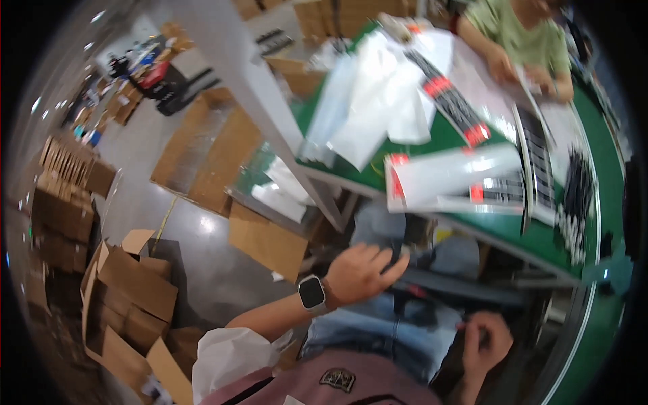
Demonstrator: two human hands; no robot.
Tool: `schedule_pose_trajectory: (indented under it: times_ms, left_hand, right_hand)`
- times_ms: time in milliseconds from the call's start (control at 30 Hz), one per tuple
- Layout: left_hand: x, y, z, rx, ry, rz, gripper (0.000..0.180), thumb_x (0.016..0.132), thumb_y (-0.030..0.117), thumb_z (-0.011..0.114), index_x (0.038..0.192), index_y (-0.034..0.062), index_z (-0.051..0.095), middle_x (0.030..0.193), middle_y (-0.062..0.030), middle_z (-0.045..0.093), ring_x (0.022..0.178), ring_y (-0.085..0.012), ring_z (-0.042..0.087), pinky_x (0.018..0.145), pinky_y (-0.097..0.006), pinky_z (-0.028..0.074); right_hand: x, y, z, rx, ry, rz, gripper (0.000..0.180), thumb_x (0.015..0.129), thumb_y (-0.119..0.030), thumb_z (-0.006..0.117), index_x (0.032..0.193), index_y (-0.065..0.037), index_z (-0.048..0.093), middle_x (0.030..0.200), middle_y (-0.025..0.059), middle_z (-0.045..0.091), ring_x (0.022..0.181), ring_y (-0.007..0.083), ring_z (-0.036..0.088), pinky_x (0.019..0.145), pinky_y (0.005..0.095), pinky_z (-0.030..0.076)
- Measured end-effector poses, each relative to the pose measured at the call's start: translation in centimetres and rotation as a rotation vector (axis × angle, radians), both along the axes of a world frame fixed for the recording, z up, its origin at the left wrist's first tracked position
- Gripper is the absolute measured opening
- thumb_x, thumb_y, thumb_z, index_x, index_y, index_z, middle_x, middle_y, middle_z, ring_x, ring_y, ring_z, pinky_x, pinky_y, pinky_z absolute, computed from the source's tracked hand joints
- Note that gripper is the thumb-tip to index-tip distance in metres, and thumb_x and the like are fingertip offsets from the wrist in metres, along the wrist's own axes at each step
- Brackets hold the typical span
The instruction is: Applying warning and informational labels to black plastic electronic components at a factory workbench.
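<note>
My left hand is above my lap, just this side of the table's front edge. Its fingers are spread and a little bent, blurred by motion, with nothing seen in them. On that wrist sits a smartwatch with a pale strap. Lower and to the right, my right hand hangs beside my jeans, its fingers loosely curled and the thumb apart; I make out nothing in it. Nearest on the green table lies an open white box with red patches, a glossy white sheet over it.
Black-and-red packaged strips and white bags cover the table, with black cables at right. Across it, a person in green handles something thin. A white post rises at the table's left corner. Open cartons stand on the floor.
</note>
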State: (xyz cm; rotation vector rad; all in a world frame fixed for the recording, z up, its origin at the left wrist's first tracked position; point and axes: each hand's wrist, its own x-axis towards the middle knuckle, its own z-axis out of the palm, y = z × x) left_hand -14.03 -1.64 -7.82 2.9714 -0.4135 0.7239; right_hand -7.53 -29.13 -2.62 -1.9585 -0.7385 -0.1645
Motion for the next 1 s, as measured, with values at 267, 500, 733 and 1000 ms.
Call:
schedule_pose_trajectory:
  times_ms: [267,500,733,1000]
  left_hand:
    - [0.1,1.7,-1.0,-0.223,0.287,-0.005,0.072,0.074,0.05,0.073,0.135,0.0136,0.058,0.107,-0.0116,0.059,0.102,-0.0296,0.057,0.092,-0.045,0.041]
    - [-0.7,5.9,-3.7,-0.253,0.211,0.139,0.04,0.088,0.033,0.065,0.116,0.005,0.063,0.11,-0.0136,0.064,0.104,-0.032,0.057,0.093,-0.046,0.044]
    - [-1.3,5.9,-4.3,-0.937,0.025,0.215,0.026,0.094,0.019,0.053,0.107,-0.001,0.062,0.11,-0.0165,0.066,0.104,-0.0333,0.06,0.094,-0.041,0.044]
    - [-0.6,7.0,-3.7,-1.351,0.145,-0.053,0.024,0.092,0.019,0.057,0.083,-0.0022,0.067,0.098,-0.0148,0.069,0.097,-0.0251,0.061,0.089,-0.035,0.046]
  right_hand:
    - [2.4,7.0,-1.9,0.301,0.582,0.123,0.004,0.086,0.006,0.065,0.089,0.003,0.063,0.073,0.0066,0.067,0.063,0.0113,0.066,0.057,0.0204,0.048]
    - [4.8,9.0,-4.9,0.336,0.692,0.2,0.004,0.091,0.0,0.065,0.091,0.003,0.063,0.071,0.0035,0.064,0.061,0.0085,0.063,0.055,0.0207,0.048]
    - [5.4,9.2,-4.1,0.254,0.803,0.376,0.006,0.089,0.001,0.068,0.089,0.003,0.062,0.071,0.0029,0.064,0.062,0.0088,0.063,0.056,0.0208,0.047]
    - [4.9,10.3,-3.9,0.124,0.798,0.306,0.005,0.087,0.002,0.068,0.086,0.002,0.063,0.072,0.0031,0.065,0.06,0.0072,0.063,0.054,0.0189,0.049]
